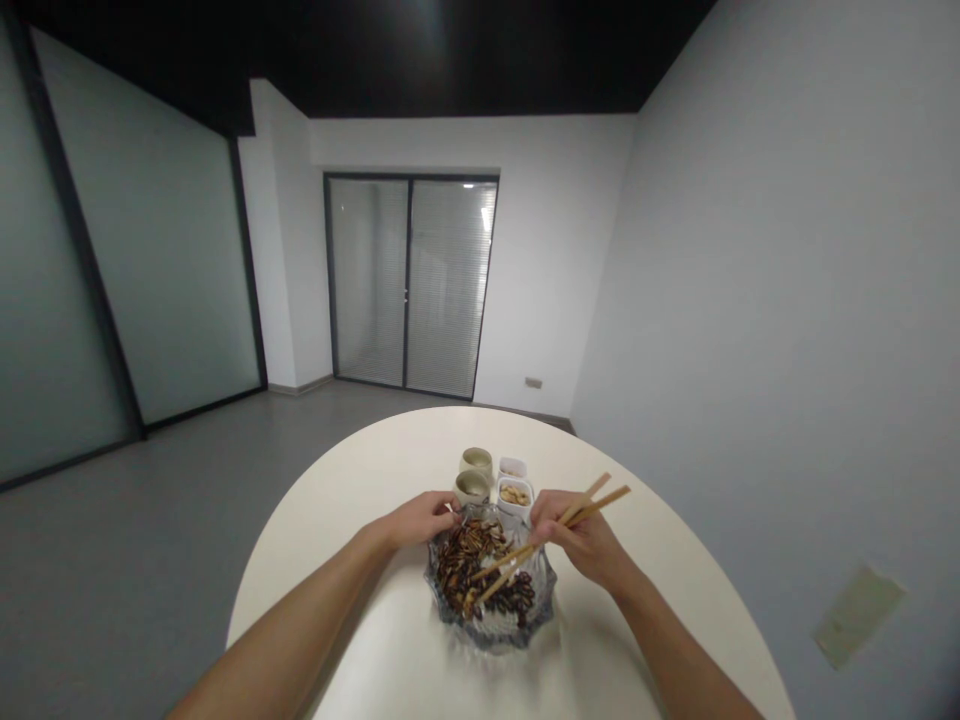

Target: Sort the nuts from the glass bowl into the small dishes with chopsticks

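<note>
A clear glass bowl (541,598) of dark striped seeds (465,560) sits on the round white table (375,480) in front of me. My right hand (581,540) is closed round a pair of wooden chopsticks (551,535); their tips reach down into the seeds at the bowl's near side. My left hand (421,517) rests at the bowl's far left rim, fingers curled against the glass.
Just beyond the bowl stand two small round cups (474,475) and two small white square dishes (515,490), the nearer one with pale nuts. The table edge curves away on both sides. Grey floor, glass partitions and a white wall surround it.
</note>
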### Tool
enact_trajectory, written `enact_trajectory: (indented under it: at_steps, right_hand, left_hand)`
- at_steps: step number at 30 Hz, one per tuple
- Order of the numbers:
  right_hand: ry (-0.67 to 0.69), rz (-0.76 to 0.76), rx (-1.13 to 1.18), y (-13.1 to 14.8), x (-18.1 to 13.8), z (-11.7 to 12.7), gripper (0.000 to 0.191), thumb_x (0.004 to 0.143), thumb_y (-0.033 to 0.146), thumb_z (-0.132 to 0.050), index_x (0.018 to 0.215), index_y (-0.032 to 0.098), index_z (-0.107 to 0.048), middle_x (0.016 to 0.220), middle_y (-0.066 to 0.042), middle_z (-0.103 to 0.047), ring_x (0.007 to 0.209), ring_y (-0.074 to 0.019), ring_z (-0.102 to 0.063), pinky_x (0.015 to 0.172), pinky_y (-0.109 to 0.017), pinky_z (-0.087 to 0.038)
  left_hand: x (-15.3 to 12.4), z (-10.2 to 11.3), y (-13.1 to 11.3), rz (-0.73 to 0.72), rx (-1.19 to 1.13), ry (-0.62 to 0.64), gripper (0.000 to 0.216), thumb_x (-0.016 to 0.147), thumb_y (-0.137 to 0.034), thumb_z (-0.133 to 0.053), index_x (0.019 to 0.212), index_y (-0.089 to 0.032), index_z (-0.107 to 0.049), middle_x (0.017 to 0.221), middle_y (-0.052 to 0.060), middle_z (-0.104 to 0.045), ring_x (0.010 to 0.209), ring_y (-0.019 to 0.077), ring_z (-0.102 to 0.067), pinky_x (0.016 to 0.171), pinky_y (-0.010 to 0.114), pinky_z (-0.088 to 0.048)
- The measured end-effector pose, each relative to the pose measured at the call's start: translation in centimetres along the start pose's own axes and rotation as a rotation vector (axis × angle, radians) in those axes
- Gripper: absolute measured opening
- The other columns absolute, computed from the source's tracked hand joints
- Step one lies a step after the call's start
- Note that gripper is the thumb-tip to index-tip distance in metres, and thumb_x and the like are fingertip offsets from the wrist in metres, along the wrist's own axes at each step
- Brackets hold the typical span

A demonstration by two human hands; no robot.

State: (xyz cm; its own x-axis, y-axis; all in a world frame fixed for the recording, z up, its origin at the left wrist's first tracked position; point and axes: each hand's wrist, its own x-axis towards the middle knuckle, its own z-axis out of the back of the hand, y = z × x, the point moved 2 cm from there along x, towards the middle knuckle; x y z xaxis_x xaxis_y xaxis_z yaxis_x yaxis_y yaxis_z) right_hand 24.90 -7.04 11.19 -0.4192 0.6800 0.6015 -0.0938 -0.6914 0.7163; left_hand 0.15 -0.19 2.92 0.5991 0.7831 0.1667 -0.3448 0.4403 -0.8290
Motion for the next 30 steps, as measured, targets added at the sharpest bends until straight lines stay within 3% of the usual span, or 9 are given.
enact_trajectory:
  at_steps: [8,15,19,24,30]
  right_hand:
    - [0.161,-0.007,-0.015,-0.3,-0.1,-0.7,0.036,0.085,0.048,-0.07,0.065,0.018,-0.071,0.064,-0.004,-0.064,0.061,-0.0163,-0.057,0.057,-0.027,-0.045]
    - [0.112,-0.002,-0.04,0.1,-0.1,-0.2,0.036,0.088,0.042,-0.068,0.062,0.017,-0.069,0.061,-0.004,-0.062,0.058,-0.0153,-0.055,0.056,-0.027,-0.044]
    - [0.002,0.022,-0.026,-0.1,0.0,0.8,0.037,0.089,0.042,-0.067,0.061,0.017,-0.07,0.061,-0.004,-0.062,0.058,-0.0152,-0.056,0.053,-0.026,-0.045]
    - [-0.234,0.061,-0.054,-1.4,-0.2,2.8,0.034,0.089,0.039,-0.067,0.062,0.018,-0.072,0.061,-0.003,-0.062,0.056,-0.0148,-0.057,0.051,-0.026,-0.046]
    - [-0.458,0.015,-0.208,-2.6,-0.3,4.8,0.033,0.088,0.043,-0.067,0.065,0.019,-0.072,0.064,-0.004,-0.064,0.057,-0.016,-0.058,0.054,-0.028,-0.048]
  left_hand:
    - [0.1,0.0,0.0,0.036,0.002,-0.01,0.029,0.084,-0.038,-0.055,0.094,-0.013,-0.065,0.084,0.004,-0.066,0.076,0.0181,-0.058,0.07,0.027,-0.045]
    - [0.0,0.1,0.0,0.023,0.004,0.002,0.027,0.085,-0.034,-0.054,0.098,-0.013,-0.066,0.088,0.004,-0.066,0.079,0.018,-0.058,0.07,0.026,-0.045]
    - [-0.1,0.1,0.3,0.0,0.024,-0.004,0.029,0.086,-0.037,-0.055,0.097,-0.013,-0.066,0.088,0.004,-0.066,0.079,0.0178,-0.057,0.07,0.025,-0.044]
    - [-0.1,0.1,0.2,0.003,0.03,-0.007,0.027,0.085,-0.038,-0.054,0.09,-0.013,-0.064,0.08,0.002,-0.063,0.073,0.0161,-0.054,0.066,0.024,-0.041]
    - [-0.1,0.1,0.4,0.042,0.047,-0.015,0.025,0.083,-0.038,-0.054,0.086,-0.015,-0.062,0.076,0.0,-0.059,0.07,0.0154,-0.051,0.063,0.023,-0.039]
